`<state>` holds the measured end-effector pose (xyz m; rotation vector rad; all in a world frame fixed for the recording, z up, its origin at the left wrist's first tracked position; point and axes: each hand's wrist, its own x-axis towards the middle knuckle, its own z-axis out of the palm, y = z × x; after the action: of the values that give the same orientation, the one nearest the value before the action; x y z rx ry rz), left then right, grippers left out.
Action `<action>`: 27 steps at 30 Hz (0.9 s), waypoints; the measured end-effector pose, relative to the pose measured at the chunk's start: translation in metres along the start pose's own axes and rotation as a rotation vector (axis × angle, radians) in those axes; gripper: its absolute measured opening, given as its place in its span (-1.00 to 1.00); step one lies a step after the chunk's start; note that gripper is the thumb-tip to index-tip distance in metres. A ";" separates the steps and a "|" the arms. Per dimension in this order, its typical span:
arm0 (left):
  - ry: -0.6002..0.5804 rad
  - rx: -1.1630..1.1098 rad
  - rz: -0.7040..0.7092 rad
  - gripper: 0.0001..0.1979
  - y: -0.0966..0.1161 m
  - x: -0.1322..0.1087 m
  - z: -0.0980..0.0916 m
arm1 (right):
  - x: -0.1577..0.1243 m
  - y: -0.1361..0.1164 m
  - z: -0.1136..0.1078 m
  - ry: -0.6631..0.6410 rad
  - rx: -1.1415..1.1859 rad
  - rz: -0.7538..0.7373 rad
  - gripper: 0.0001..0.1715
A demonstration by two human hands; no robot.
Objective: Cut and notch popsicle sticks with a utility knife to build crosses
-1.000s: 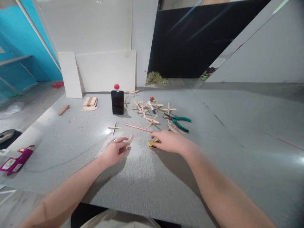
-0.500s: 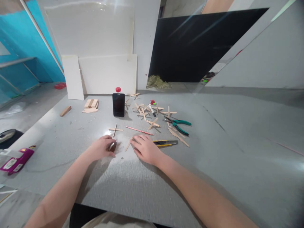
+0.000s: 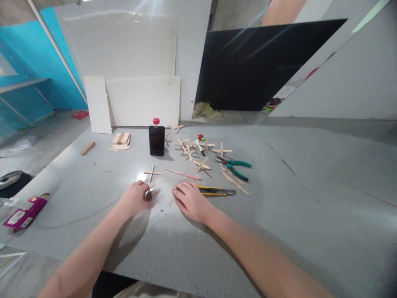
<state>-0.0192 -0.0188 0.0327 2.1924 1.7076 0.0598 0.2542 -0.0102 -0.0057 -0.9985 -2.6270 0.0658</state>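
The fingers of the left hand are curled shut around a small dark object, which is held low, just above or on the surface; what the object is cannot be told, only that a bright glint shows at its top. The fingers of the right hand are stretched out and released, laid flat, palm down. A wooden stick lies at their tips, between the two hands, and appears to be touched or pinned there. Whether it is pressed down cannot be made out.

The step in hand is judged to be the steadying of one loose stick while the held object is brought close to it. A further move on so thin and flat a stick would call for a light, exact touch, so that it is not slid away.

Just beyond the right hand a yellow and black knife is seen, near the fingertips but apart from them. Further out lie a pink rod and a cross of sticks. Behind these are more stick crosses in a loose heap, green-handled pliers and a dark phone stood upright. A stack of sticks lies well to the left, and a purple packet rests at the left edge.
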 end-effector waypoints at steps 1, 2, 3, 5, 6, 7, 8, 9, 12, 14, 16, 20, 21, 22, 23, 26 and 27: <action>-0.001 0.009 -0.012 -0.64 -0.001 0.000 0.000 | 0.000 0.000 0.001 0.007 -0.008 0.009 -0.66; -0.001 0.017 -0.022 -0.64 -0.002 -0.001 -0.001 | 0.000 0.001 0.003 0.014 -0.015 0.017 -0.65; -0.001 0.025 -0.030 -0.64 -0.004 -0.001 -0.002 | 0.000 0.002 0.004 0.021 -0.020 0.025 -0.64; 0.001 0.042 -0.041 -0.63 -0.007 -0.001 -0.003 | -0.001 0.003 0.007 0.036 -0.028 0.047 -0.63; 0.001 0.050 -0.044 -0.63 -0.009 -0.001 -0.003 | -0.001 0.004 0.009 0.045 -0.031 0.061 -0.63; 0.001 0.057 -0.045 -0.63 -0.011 0.000 -0.004 | -0.001 0.004 0.010 0.054 -0.034 0.076 -0.63; 0.000 0.063 -0.042 -0.63 -0.012 0.000 -0.004 | -0.001 0.005 0.011 0.064 -0.037 0.090 -0.62; -0.002 0.068 -0.037 -0.64 -0.014 0.001 -0.004 | -0.001 0.005 0.011 0.072 -0.040 0.102 -0.63; -0.018 0.081 -0.016 -0.65 -0.015 0.001 -0.004 | -0.001 0.004 0.013 0.083 -0.052 0.122 -0.62; -0.045 0.087 0.001 -0.64 -0.014 0.000 -0.005 | -0.001 0.004 0.013 0.079 -0.065 0.122 -0.62; -0.076 0.100 0.010 -0.64 -0.011 -0.002 -0.007 | -0.001 0.003 0.013 0.070 -0.079 0.111 -0.62; -0.102 0.159 0.020 -0.64 -0.002 -0.007 -0.016 | -0.002 0.004 0.014 0.041 -0.098 0.057 -0.63; -0.103 0.175 0.031 -0.64 0.000 -0.009 -0.018 | -0.002 0.004 0.015 0.032 -0.100 0.039 -0.63; -0.105 0.189 0.045 -0.64 0.002 -0.011 -0.020 | -0.003 0.004 0.015 0.022 -0.102 0.021 -0.62; -0.109 0.203 0.058 -0.64 0.004 -0.013 -0.020 | -0.003 0.004 0.015 0.014 -0.103 0.005 -0.62; -0.127 0.239 0.088 -0.65 0.007 -0.018 -0.019 | -0.003 0.004 0.017 0.006 -0.097 -0.027 -0.61; -0.131 0.252 0.096 -0.66 0.007 -0.018 -0.018 | -0.003 0.004 0.017 0.009 -0.093 -0.031 -0.62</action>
<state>-0.0221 -0.0330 0.0547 2.3973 1.6115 -0.2833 0.2538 -0.0078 -0.0235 -0.9855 -2.6578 -0.0678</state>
